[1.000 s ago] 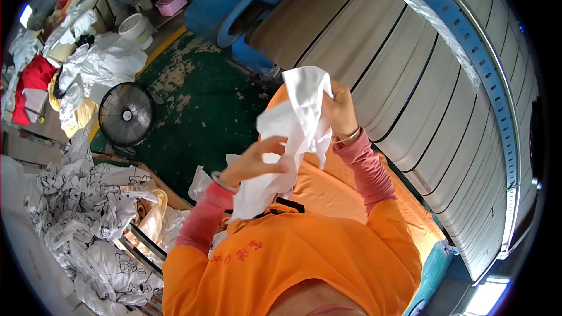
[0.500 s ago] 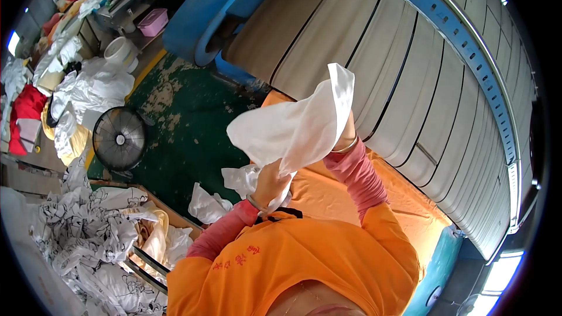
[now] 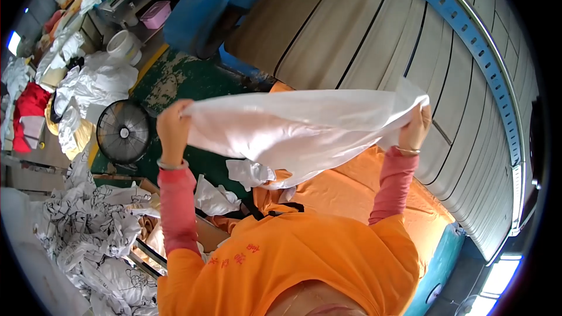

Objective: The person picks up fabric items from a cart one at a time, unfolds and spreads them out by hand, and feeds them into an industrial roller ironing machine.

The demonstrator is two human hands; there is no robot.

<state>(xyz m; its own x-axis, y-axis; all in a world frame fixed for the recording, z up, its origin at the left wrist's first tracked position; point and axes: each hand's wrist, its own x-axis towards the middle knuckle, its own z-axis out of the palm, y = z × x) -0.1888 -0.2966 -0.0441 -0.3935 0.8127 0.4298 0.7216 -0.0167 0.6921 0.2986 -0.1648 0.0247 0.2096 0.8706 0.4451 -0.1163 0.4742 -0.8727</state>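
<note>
A thin white cloth point(image 3: 287, 129) is stretched sideways in front of my chest, its lower part hanging in a loose curve. My left hand point(image 3: 173, 129) is closed on the cloth's left end. At the other end, my right hand point(image 3: 415, 126) grips a bunched corner, close to the slatted belt of a large machine point(image 3: 328, 29). Behind and below the cloth lies an orange fabric sheet point(image 3: 339, 190). Crumpled white pieces point(image 3: 216, 196) rest lower left of the cloth.
A black floor fan point(image 3: 123, 133) stands on the green floor to the left. Printed white fabric point(image 3: 88, 240) is heaped at lower left beside a cardboard-coloured box edge point(image 3: 211, 237). Farther back are a white bucket point(image 3: 124, 45), a pink basket point(image 3: 156, 15) and tables piled with cloth.
My hands have moved apart, left hand out to the left and right hand to the right. The cloth, folded and bunched before, is now spread wide between them.
</note>
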